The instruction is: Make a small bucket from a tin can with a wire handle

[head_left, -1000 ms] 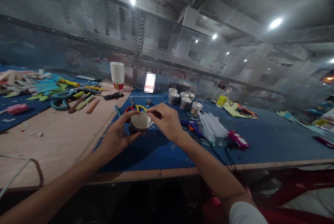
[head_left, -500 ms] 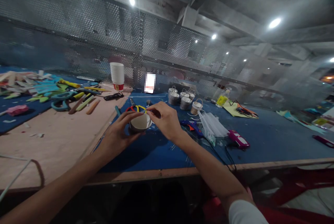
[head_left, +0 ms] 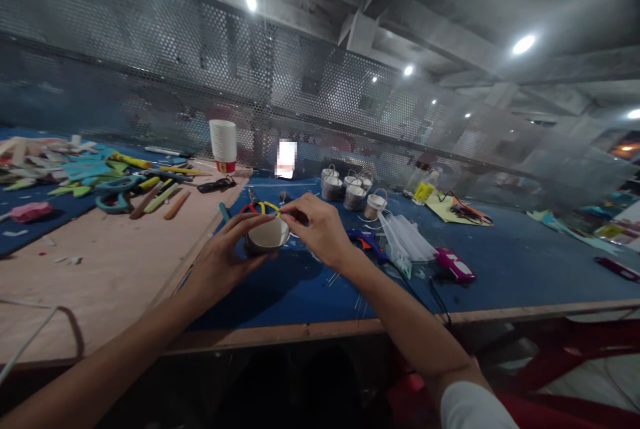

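Note:
A small cup (head_left: 269,234) is tilted with its open mouth toward me, above the blue table cover. My left hand (head_left: 227,252) is wrapped round its left side, thumb below and fingers along the upper rim. At the right rim, my right hand (head_left: 315,222) has thumb and forefinger pinched together; what they hold is too small to make out. Behind the cup lie pliers (head_left: 270,207) with yellow and red handles. Several small cups with looped handles (head_left: 355,196) stand behind my right hand. A blue glue gun (head_left: 367,240) lies right of my right wrist.
Left are a stack of paper cups (head_left: 223,142), scissors (head_left: 114,201), coloured sticks and cut paper. On the right are a white translucent bag (head_left: 407,239), a magenta device (head_left: 455,265), a bottle (head_left: 425,189) and yellow paper (head_left: 453,209). A lit screen (head_left: 286,157) stands behind.
The view has shifted very slightly. Both hands keep nearly the same place and grip on the cup.

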`<act>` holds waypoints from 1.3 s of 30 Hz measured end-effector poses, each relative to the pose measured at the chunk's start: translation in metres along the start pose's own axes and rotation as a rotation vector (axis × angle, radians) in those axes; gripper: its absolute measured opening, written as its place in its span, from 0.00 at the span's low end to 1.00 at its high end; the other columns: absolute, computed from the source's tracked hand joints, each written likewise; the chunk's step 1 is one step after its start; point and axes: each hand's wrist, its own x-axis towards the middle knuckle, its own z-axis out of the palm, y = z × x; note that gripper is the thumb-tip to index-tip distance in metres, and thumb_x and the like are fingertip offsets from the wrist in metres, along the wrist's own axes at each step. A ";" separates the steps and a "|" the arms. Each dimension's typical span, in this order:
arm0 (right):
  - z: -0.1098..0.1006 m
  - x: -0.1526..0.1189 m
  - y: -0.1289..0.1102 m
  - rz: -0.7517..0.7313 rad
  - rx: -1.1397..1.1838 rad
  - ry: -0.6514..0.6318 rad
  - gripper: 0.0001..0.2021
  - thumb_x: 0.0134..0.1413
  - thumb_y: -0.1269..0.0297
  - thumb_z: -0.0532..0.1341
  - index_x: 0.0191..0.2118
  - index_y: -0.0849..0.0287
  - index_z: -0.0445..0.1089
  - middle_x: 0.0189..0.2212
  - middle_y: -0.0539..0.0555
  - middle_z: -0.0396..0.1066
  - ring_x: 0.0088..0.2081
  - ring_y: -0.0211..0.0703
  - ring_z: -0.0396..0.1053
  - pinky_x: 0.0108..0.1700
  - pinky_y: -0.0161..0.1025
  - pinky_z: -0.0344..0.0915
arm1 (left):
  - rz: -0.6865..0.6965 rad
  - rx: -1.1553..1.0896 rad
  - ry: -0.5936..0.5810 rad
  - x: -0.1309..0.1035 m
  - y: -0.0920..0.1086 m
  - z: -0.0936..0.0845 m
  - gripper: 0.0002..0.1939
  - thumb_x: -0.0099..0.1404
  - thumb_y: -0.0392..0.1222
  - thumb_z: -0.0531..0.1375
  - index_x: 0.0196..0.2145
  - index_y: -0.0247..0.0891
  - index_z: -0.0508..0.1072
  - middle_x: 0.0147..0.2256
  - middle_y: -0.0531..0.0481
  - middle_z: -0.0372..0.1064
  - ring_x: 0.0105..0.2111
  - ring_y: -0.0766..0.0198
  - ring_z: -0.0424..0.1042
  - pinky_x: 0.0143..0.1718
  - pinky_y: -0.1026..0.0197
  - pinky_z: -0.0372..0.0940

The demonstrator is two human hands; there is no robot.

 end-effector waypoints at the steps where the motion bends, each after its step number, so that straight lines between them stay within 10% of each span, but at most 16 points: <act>1: 0.000 0.000 0.000 -0.007 0.000 -0.004 0.06 0.65 0.66 0.61 0.44 0.58 0.75 0.39 0.53 0.73 0.38 0.39 0.72 0.42 0.36 0.68 | -0.003 -0.004 0.001 0.000 0.000 0.000 0.25 0.63 0.49 0.67 0.56 0.46 0.71 0.56 0.42 0.70 0.57 0.47 0.70 0.57 0.44 0.66; 39: -0.005 0.003 -0.002 -0.003 0.012 -0.039 0.07 0.63 0.65 0.65 0.45 0.59 0.75 0.37 0.53 0.74 0.36 0.38 0.71 0.40 0.36 0.65 | -0.072 -0.143 0.066 -0.003 -0.005 0.007 0.30 0.57 0.46 0.70 0.54 0.46 0.62 0.51 0.44 0.69 0.49 0.49 0.75 0.51 0.43 0.71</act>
